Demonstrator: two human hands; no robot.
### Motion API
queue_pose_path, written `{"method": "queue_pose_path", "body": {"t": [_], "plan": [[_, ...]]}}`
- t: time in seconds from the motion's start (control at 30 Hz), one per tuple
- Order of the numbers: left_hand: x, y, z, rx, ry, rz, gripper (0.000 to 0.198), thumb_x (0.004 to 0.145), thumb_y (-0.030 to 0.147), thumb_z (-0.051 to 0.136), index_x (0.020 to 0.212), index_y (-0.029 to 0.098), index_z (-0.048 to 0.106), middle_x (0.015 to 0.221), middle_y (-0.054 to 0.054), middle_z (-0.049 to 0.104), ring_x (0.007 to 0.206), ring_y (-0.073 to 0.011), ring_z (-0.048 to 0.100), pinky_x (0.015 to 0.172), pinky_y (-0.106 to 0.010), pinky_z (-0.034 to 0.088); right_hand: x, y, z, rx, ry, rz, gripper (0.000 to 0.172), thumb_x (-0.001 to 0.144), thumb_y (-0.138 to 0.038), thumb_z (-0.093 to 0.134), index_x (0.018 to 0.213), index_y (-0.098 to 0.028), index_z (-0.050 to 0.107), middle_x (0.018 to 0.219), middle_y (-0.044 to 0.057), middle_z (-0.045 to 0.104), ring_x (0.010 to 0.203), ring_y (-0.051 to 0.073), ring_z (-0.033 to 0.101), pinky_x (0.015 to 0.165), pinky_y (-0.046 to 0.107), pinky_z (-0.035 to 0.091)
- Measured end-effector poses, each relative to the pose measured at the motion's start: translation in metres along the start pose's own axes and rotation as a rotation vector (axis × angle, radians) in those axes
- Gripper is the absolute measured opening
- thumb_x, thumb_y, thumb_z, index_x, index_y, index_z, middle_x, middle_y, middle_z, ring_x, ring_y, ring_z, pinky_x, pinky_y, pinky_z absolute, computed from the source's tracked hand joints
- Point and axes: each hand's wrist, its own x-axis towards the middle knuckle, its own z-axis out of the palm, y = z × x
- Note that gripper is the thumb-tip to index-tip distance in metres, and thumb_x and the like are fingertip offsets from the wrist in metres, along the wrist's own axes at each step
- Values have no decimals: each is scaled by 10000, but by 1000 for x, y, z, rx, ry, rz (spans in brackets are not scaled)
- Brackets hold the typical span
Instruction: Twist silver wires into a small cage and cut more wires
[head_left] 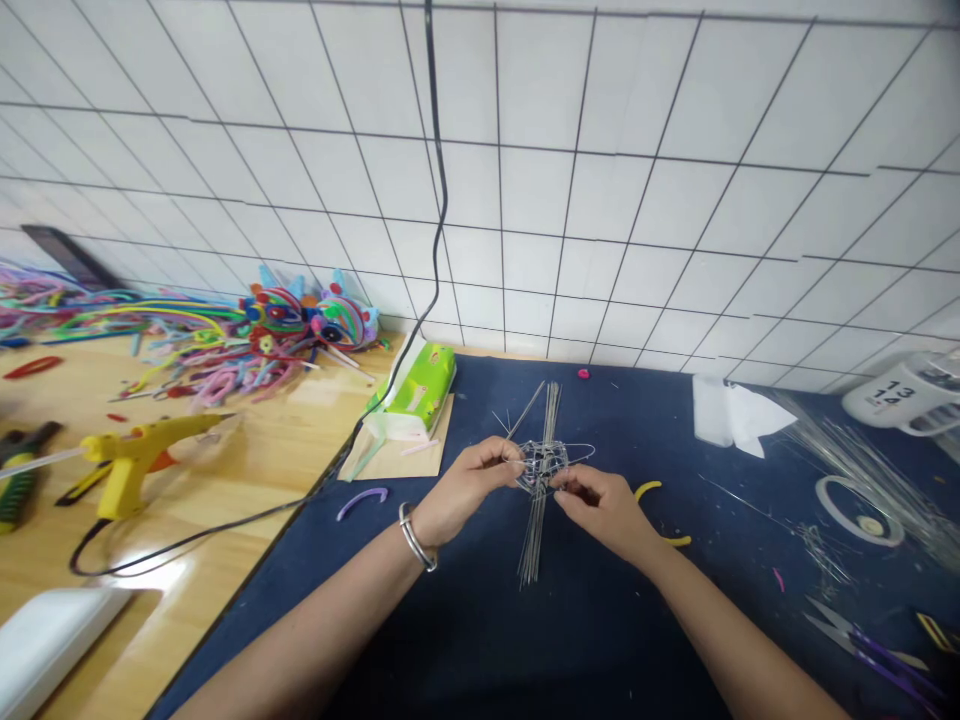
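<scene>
Between my two hands is a small cage-like frame of bent silver wire (553, 457), with a thin loop sticking out to its right. My left hand (480, 475) pinches the frame's left side with thumb and fingers. On the right side, my right hand (600, 505) has its fingertips closed on the lower edge of the wire frame. A bundle of straight wires (534, 545) lies on the dark blue mat (465, 620) beneath the frame. Yellow-handled pliers (649, 489) lie partly hidden behind my right forearm.
At left on the wooden table are a yellow glue gun (131, 460), its black cord (247, 522) and colourful pipe cleaners (217, 345). A green tissue pack (420, 380) stands near the wall. At right are scissors (862, 640), a tape ring (829, 495), more wires (862, 465) and a white mug (896, 395).
</scene>
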Motion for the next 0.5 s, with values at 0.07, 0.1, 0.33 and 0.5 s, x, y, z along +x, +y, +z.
{"method": "queue_pose_path", "body": {"t": [0.07, 0.1, 0.33, 0.5], "plan": [[0, 1, -3, 56, 4, 19, 88, 770, 224, 539, 763, 137, 551, 786, -24, 553, 741, -136, 516, 704, -275, 395, 0, 4, -3, -256, 41, -143, 157, 787, -240, 507, 910, -208, 598, 714, 12, 572, 613, 120, 512, 591, 251, 404], [0, 2, -4, 95, 14, 37, 88, 773, 224, 535, 754, 139, 549, 792, -25, 550, 749, -137, 512, 712, -276, 392, 0, 6, -6, -384, 55, -207, 171, 797, -242, 493, 925, -205, 600, 754, 29, 586, 655, 136, 524, 621, 267, 405], [0, 10, -11, 394, 55, 163, 98, 792, 225, 513, 730, 154, 537, 859, -32, 525, 813, -142, 485, 766, -287, 373, 0, 12, -16, -643, 83, -327, 189, 831, -275, 462, 932, -204, 604, 784, 37, 593, 698, 140, 538, 639, 264, 410], [-1, 16, -14, 516, 57, 212, 91, 790, 217, 509, 730, 159, 545, 869, -37, 521, 799, -142, 488, 739, -284, 384, 2, 16, -15, -647, 92, -371, 224, 830, -252, 466, 1015, -214, 588, 841, 41, 592, 731, 135, 543, 648, 256, 422]]}}
